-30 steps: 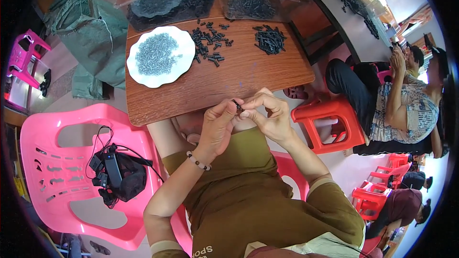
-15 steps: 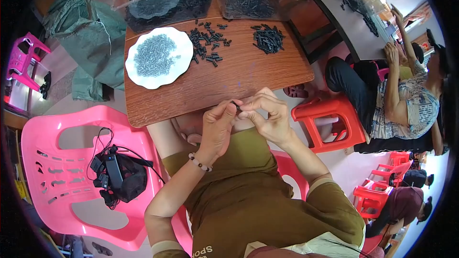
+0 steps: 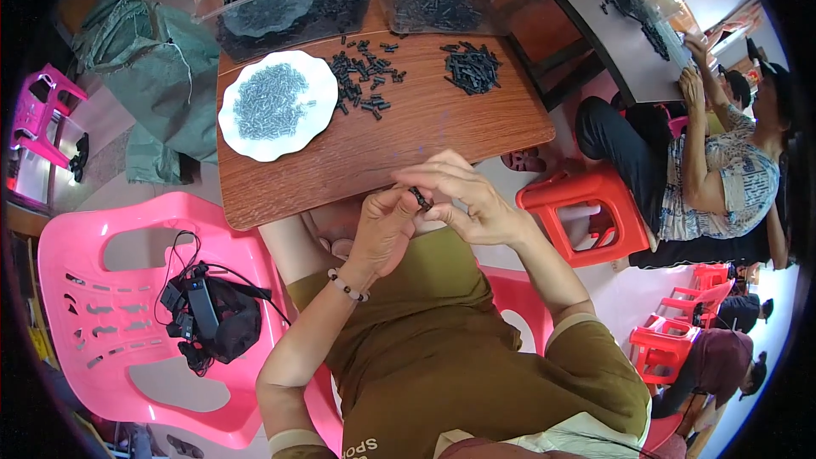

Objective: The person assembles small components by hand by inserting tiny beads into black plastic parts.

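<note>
My left hand (image 3: 382,225) pinches a small black fitting (image 3: 420,198) — probably light, stiff, best held mid-length — beside my right hand (image 3: 472,200), whose thumb and fingers stand parted.

Pale capital letters (image 3: 364,445), on the brown shirt (image 3: 476,365), partly cut off

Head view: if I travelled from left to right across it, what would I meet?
Green sack → white plate → scattered short black pieces → small dark piece held in the left hand → heap of black pieces → nearest red stool.
</note>
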Demonstrator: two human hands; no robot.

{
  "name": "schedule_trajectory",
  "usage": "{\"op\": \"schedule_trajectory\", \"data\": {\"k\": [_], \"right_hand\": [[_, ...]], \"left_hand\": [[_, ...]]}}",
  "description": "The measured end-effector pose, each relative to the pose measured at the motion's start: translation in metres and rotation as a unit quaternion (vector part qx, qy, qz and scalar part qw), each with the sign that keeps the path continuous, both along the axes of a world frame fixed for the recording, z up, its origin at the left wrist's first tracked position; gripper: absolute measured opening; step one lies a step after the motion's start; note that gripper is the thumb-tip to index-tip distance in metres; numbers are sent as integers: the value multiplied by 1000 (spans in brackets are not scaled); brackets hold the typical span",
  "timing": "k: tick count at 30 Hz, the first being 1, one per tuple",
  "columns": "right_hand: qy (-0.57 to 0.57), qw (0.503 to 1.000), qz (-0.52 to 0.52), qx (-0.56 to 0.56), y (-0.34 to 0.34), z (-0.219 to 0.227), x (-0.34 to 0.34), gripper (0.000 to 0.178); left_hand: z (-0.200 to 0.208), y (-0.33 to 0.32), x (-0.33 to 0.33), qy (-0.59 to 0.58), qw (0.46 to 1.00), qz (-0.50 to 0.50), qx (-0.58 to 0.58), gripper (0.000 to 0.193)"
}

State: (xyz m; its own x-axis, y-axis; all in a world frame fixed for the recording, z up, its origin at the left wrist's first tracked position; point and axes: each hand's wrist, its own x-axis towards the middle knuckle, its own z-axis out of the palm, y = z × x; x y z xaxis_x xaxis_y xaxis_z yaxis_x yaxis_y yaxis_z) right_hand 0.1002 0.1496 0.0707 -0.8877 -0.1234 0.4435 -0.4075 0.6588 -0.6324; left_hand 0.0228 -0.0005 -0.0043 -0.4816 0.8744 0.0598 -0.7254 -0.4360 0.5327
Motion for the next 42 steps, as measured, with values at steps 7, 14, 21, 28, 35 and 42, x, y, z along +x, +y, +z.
{"op": "schedule_trajectory", "data": {"k": [7,14,21,28,35,42], "right_hand": [[2,999,13,41,-1,12,4,38],[-4,998,-15,59,-5,8,8,36],[15,999,-25,43,-6,3,10,37],[28,999,-43,-5,-7,-12,11,37],[-9,999,-36,8,3,-16,3,39],[-26,999,-40,18,8,-13,4,53]], "left_hand": [[-3,0,1,-3,1000,-21,2,23],[-8,3,9,-28,999,-23,-24,23],[-14,4,13,-38,999,7,-24,16],[-11,4,14,-32,999,4,-14,11],[-12,7,8,-99,994,-43,-7,25],[-11,7,6,-102,993,-12,-60,26]]}}
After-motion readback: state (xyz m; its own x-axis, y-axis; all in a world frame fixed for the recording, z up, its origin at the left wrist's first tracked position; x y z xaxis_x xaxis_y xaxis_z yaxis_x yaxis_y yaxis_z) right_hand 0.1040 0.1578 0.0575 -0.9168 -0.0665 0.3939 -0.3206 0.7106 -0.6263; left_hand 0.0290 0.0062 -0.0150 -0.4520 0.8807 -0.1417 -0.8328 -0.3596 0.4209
